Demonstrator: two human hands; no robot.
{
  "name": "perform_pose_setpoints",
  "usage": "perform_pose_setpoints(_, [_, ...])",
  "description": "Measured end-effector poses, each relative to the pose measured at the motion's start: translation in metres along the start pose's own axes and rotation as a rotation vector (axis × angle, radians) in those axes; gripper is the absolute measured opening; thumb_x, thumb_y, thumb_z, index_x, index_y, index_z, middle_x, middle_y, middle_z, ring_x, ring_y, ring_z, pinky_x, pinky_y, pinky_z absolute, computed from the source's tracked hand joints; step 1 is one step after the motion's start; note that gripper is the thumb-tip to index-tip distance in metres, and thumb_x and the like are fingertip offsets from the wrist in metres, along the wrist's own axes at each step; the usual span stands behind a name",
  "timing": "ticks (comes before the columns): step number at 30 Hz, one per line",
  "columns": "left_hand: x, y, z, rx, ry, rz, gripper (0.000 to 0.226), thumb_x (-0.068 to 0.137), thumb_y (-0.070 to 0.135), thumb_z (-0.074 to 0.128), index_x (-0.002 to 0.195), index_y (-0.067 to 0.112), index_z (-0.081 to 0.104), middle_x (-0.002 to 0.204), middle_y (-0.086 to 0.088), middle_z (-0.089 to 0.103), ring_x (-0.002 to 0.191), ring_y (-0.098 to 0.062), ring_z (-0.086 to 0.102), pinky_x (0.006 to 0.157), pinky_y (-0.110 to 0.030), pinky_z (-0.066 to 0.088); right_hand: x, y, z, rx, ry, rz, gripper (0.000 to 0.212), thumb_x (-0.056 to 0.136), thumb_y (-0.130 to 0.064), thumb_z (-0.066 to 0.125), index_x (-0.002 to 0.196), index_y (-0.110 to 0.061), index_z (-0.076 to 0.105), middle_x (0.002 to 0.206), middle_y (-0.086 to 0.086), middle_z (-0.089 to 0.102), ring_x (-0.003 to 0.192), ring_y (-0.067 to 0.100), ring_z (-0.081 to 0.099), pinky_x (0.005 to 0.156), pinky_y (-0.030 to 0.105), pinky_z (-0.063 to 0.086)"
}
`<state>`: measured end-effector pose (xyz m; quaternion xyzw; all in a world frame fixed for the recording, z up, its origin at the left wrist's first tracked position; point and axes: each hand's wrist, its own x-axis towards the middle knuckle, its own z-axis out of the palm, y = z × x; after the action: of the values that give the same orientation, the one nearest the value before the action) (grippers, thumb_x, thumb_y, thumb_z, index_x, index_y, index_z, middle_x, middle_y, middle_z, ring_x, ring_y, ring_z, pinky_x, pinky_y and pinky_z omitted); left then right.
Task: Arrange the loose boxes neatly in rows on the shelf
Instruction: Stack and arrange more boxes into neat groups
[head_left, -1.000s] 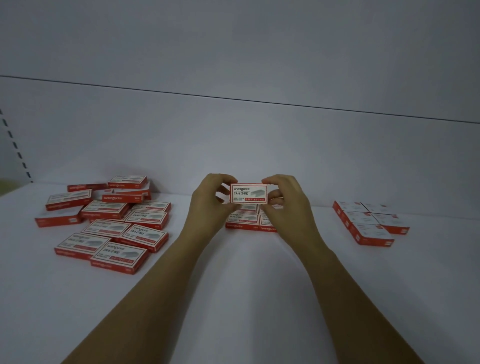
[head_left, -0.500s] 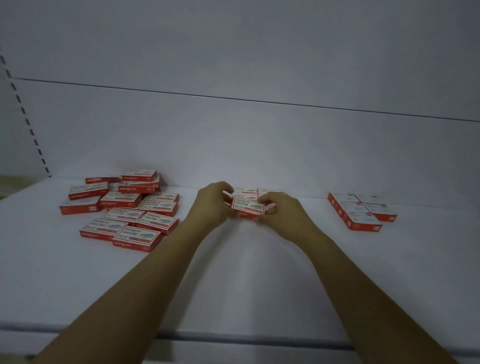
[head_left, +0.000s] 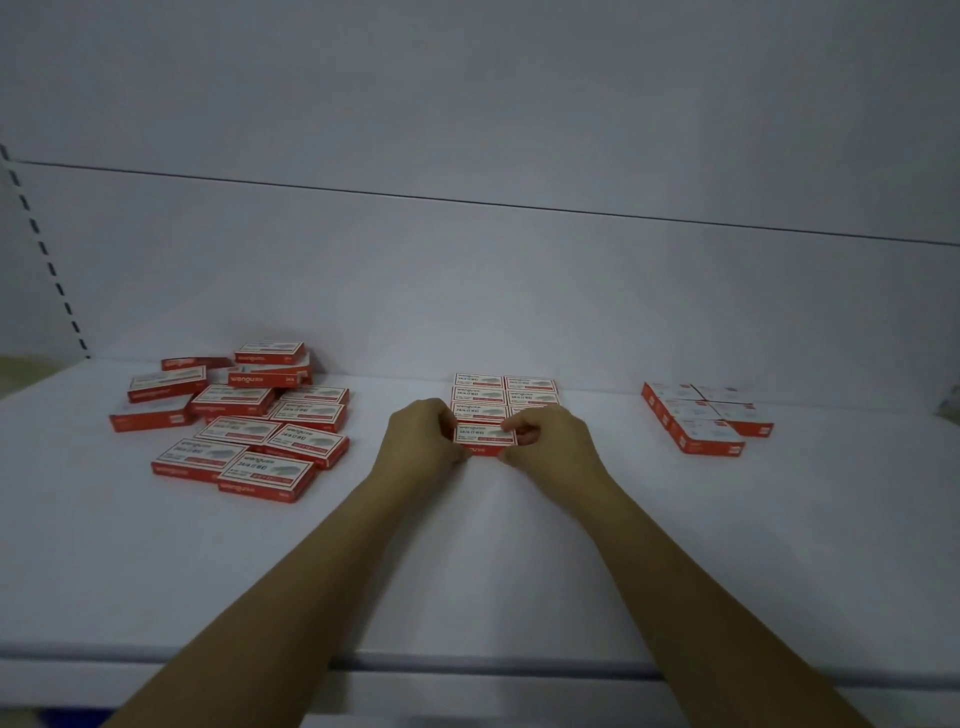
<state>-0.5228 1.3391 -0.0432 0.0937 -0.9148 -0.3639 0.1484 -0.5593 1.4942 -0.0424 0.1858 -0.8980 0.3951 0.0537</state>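
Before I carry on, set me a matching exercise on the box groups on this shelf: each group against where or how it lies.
Things:
1. loose pile
2. middle block
3. right block
4. held box

States:
A. pinched between the left hand and the right hand
B. neat, far right
C. jumbled, some overlapping, at the left
D. neat, two columns, just behind the hands

Pairs: 1-C, 2-D, 3-B, 4-A

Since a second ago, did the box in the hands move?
Yes. The box came down: it was held upright above the neat rows, and now lies flat at their near edge, pinched by the left hand and right hand.
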Motion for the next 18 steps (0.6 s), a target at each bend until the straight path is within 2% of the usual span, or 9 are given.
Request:
perform_pose_setpoints(3, [0.003,0.000,0.001,0.020,0.015,-0.023,0.020,0.072,0.014,0.077,0.083,0.013,0.061,0.084,0.000,0.061,0.075,-0.014,0.054,0.063,-0.020,0.039,0.002,-0.001,0.001,0.003,0.010,-0.013,0.032,0.071,-0.006,0.076,0.102,-0.009,0.071,0.105,0.005,0.067,0.076,0.006,0.058,0.062,-0.007,0.035])
perform_pose_setpoints(9, [0.005,0.000,0.002,0.039,0.024,-0.027,0.021,0.072,0.015,0.077,0.085,0.009,0.062,0.089,-0.005,0.065,0.075,-0.014,0.053,0.061,-0.020,0.038,0.005,0.000,0.001,-0.073,-0.008,-0.042,0.032,0.073,-0.010,0.074,0.104,-0.012,0.071,0.110,0.004,0.065,0.078,0.006,0.059,0.062,-0.006,0.034])
perform_pose_setpoints(12, [0.005,0.005,0.000,0.088,0.006,-0.011,0.021,0.076,0.017,0.072,0.092,0.006,0.063,0.096,-0.009,0.066,0.080,-0.019,0.056,0.067,-0.024,0.041,0.008,-0.006,-0.001,-0.191,-0.065,-0.083,0.033,0.077,-0.013,0.071,0.110,-0.011,0.068,0.115,0.008,0.064,0.092,0.013,0.060,0.077,0.007,0.037])
perform_pose_setpoints(15, [0.003,0.011,-0.008,0.216,-0.050,0.012,0.020,0.084,0.015,0.063,0.100,0.003,0.066,0.104,-0.013,0.066,0.093,-0.026,0.061,0.077,-0.029,0.046,0.013,-0.015,-0.006,-0.350,-0.144,-0.099,0.033,0.080,-0.022,0.067,0.113,-0.015,0.067,0.115,0.011,0.062,0.102,0.021,0.057,0.089,0.022,0.039])
perform_pose_setpoints(18, [-0.002,0.010,-0.024,0.350,-0.038,0.021,0.007,0.086,0.012,0.059,0.090,0.009,0.062,0.110,-0.013,0.063,0.094,-0.024,0.058,0.082,-0.029,0.046,0.015,-0.030,-0.006,-0.483,-0.184,-0.103,0.040,0.084,-0.030,0.061,0.122,-0.018,0.061,0.126,0.014,0.053,0.118,0.030,0.047,0.103,0.033,0.037])
